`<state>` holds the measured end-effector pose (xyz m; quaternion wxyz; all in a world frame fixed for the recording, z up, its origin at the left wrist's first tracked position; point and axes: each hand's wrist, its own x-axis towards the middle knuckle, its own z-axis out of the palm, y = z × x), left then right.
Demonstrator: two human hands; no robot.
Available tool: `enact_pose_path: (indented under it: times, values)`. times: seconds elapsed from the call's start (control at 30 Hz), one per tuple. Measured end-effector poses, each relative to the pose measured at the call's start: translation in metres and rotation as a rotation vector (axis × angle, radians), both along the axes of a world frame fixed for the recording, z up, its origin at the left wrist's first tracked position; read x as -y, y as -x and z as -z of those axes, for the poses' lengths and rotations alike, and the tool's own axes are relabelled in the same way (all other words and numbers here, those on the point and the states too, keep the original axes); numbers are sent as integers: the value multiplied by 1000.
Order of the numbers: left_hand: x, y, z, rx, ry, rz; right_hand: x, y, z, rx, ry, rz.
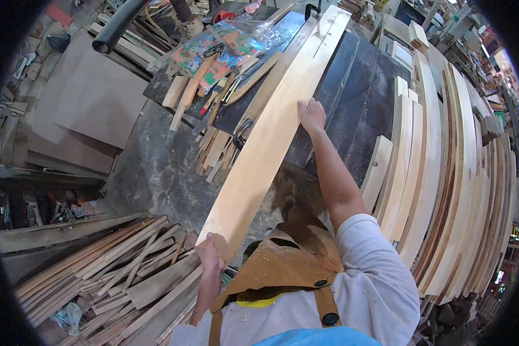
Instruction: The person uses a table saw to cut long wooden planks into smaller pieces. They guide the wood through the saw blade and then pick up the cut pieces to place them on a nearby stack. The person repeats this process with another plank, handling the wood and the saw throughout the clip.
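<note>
A long, wide, pale wooden board (274, 130) runs from near my body to the far side of a dark workbench (357, 98). My left hand (211, 252) is closed on its near end, thumb on the upper face. Farther along, my right hand (312, 115) grips the right edge with the fingers wrapped over it. The board's far part lies over the bench, beside another wooden strip (279, 78) along its left edge. Near its far end the upper face shows a thin dark line and a few small marks. A black clamp (243, 131) sits left of the board.
Stacked planks (438, 173) stand along the right side. Loose offcuts (127, 277) are piled at the lower left. Sticks and pencil-like tools (230, 86) lie on the bench beside a colourful plastic packet (230, 43). A metal pipe (112, 34) juts in at the upper left.
</note>
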<state>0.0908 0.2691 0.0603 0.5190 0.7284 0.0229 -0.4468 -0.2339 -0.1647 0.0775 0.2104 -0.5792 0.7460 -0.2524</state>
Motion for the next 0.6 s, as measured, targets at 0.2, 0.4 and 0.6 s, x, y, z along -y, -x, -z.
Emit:
enact_pose_path:
  times: [0.2, 0.4, 0.6]
  values:
    - [25, 10, -7, 31, 21, 65, 25, 13, 1, 23, -30, 9]
    - [22, 7, -14, 163, -111, 225, 14, 1, -7, 66, -89, 73]
    - [28, 14, -25, 166, -266, 282, -25, -12, -11, 42, -30, 52]
